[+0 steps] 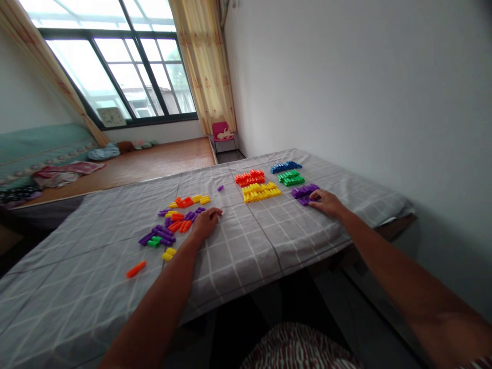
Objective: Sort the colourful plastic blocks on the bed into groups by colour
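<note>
My right hand (325, 203) is at the near right edge of a group of purple plastic tube-shaped pieces (304, 190), its fingertips closed on one purple piece there. My left hand (206, 222) rests low over the cloth with fingers loosely apart, and no piece shows in it. Just left of it lies a mixed scatter of purple pieces (163, 233), orange pieces (185, 225), yellow pieces (169, 253) and green pieces (154, 242). Sorted groups stand further back: orange-red pieces (249, 178), yellow pieces (261, 191), green pieces (291, 178) and blue pieces (286, 166).
A grey checked cloth (238, 256) covers the table. A single orange piece (136, 269) lies near left, and a lone purple piece (220, 188) lies mid-table. A white wall (346, 92) borders the right side. Beyond are a low wooden platform (165, 159) and a pink chair (220, 128).
</note>
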Available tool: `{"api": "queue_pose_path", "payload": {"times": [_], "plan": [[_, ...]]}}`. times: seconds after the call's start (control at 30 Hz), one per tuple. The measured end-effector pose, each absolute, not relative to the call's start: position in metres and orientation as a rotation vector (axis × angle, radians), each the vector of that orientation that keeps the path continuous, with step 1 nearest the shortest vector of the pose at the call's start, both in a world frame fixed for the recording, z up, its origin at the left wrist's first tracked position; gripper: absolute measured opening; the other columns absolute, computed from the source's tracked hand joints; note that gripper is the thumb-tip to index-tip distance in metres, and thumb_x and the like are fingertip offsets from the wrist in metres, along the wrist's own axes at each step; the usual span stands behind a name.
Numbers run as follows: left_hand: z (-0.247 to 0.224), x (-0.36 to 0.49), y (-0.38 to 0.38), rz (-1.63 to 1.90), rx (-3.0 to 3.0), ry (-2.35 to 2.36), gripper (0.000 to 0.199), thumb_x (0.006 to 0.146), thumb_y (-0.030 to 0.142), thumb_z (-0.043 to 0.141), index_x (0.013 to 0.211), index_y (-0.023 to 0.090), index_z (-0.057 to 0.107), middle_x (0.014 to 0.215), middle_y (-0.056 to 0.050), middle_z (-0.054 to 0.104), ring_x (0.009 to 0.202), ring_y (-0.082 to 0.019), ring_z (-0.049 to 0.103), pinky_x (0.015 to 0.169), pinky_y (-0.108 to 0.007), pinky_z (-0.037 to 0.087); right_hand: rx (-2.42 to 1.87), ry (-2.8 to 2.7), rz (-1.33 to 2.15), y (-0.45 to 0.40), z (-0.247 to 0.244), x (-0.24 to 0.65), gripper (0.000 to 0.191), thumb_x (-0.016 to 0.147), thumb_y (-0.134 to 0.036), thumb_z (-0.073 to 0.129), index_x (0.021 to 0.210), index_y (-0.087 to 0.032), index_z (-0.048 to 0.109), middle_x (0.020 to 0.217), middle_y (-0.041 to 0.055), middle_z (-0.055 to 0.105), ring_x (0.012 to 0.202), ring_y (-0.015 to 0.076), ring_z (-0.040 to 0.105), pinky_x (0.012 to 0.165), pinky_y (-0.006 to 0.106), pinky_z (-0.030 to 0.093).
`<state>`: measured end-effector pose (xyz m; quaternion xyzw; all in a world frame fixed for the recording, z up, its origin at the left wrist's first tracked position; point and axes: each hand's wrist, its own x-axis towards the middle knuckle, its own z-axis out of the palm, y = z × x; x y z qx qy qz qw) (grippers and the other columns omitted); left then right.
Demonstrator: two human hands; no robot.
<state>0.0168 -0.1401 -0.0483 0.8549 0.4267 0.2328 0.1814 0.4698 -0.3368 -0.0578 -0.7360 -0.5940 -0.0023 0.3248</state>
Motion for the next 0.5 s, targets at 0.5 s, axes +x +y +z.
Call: {"api": "queue_pose_path", "payload": {"times": [0.5], "plan": [[-0.033, 0.016, -0.147, 0.674, 2.501, 1.228, 0.035, 0.082, 0.009, 0.05, 0.107, 0.018, 0.071, 0.107, -0.004, 0.073, 0.098, -0.017, 0.065, 0.093, -0.028, 0.048, -1.335, -2.281, 0.123, -0.263, -0.047, 0.277, 0.017, 0.086, -0.027, 0.054, 0.099, -0.02, 0.064, 0.096, 0.0074, 0.066, 0.083, 0.0193, 0.063, 0.078, 0.032, 0.048]]}}
